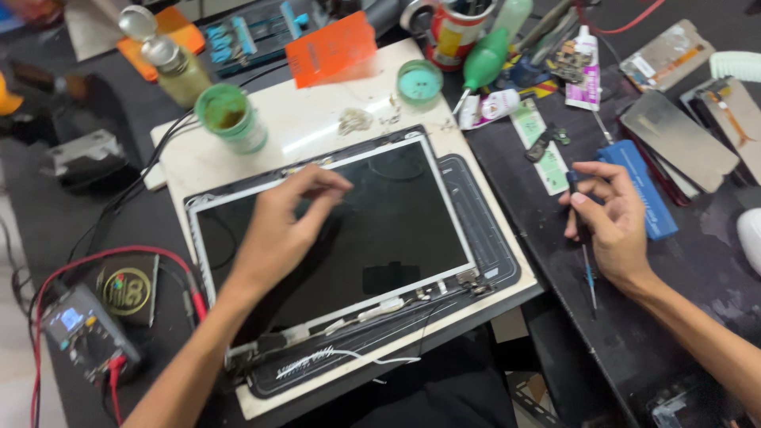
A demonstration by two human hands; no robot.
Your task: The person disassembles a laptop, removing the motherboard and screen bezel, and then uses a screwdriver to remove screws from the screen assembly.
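Dark desk (697,269), cluttered, scuffed pale in spots. White board (317,127) lies in the middle, carrying a laptop screen panel (372,230) face up in its opened lid frame, loose cables along the near edge.

Left hand (277,230) rests on the panel near its top edge, fingertips pinched together; can't tell if anything is between them. Right hand (610,218) is off the board to the right, closed around a thin screwdriver (585,254), tip pointing toward the person, hovering just above the desk.

Around the panel: green-lidded jar (230,115) and small teal cup (419,82) on the board's far side, orange plastic card (329,47) propped behind. Glass bottle (170,63) further left. Blue flat case (638,186) just beside the right hand. Phone screens (682,139) stacked far right. White tube (587,67), green squeeze bottle (485,57) and tool cup (452,32) at the back. Multimeter (83,333) with red leads near left, well apart from both hands.
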